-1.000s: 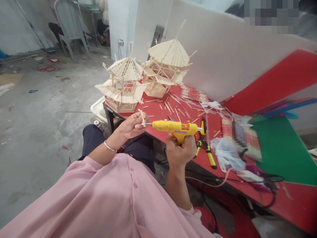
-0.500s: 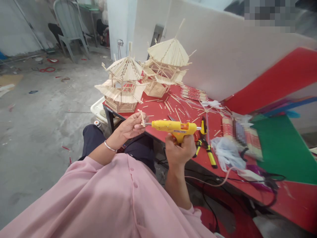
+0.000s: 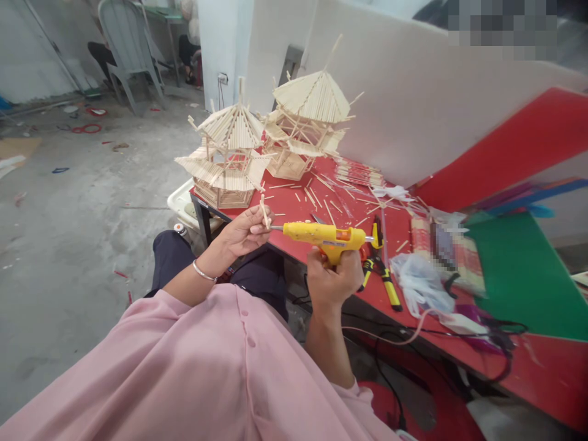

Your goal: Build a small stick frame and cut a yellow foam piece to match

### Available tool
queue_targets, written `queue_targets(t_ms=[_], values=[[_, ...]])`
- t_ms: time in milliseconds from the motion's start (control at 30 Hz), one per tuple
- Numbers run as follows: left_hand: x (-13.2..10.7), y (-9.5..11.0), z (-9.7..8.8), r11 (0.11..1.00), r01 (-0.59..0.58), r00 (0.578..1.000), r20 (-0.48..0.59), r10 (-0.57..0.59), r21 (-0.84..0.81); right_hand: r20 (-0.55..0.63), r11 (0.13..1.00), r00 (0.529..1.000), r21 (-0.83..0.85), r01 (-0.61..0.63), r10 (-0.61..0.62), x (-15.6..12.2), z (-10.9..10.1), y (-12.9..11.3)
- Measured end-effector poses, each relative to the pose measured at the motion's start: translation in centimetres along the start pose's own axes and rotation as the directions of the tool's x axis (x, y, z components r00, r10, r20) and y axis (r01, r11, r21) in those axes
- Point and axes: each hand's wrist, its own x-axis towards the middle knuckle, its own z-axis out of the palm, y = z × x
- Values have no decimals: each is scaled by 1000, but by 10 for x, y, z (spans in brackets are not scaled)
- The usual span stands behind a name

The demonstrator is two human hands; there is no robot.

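Pinched in the fingertips of my left hand (image 3: 245,233) is a small piece of joined wooden sticks (image 3: 264,211), held up over the table's near edge. My right hand (image 3: 335,275) is wrapped round the handle of a yellow glue gun (image 3: 316,233). Its metal nozzle points left and its tip is at the lower end of the stick piece; whether they touch I cannot tell. Behind my hands stand two pagoda models made of sticks, a nearer one (image 3: 232,131) and a farther one (image 3: 312,101). Any glue at the nozzle is too small to make out.
Loose sticks (image 3: 313,197) lie about the red table (image 3: 294,242). Right of the glue gun are yellow-black pliers (image 3: 389,288), a clear plastic bag (image 3: 420,282) and stick packs (image 3: 468,263). Cables (image 3: 390,340) hang off the front edge. A chair (image 3: 128,49) stands at the back left.
The stick piece has turned slightly in my left fingers, its upper end now standing higher. My right hand and the glue gun have hardly moved.
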Motion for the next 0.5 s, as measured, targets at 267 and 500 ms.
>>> queue_targets(t_ms=[267, 500], values=[[3, 0, -1, 999, -3, 1000, -26, 4, 51, -1, 997, 1000, -71, -31, 31, -3, 2, 2], [6, -5, 1, 962, -146, 986, -47, 161, 232, -49, 991, 999, -132, 6, -12, -2, 1, 5]])
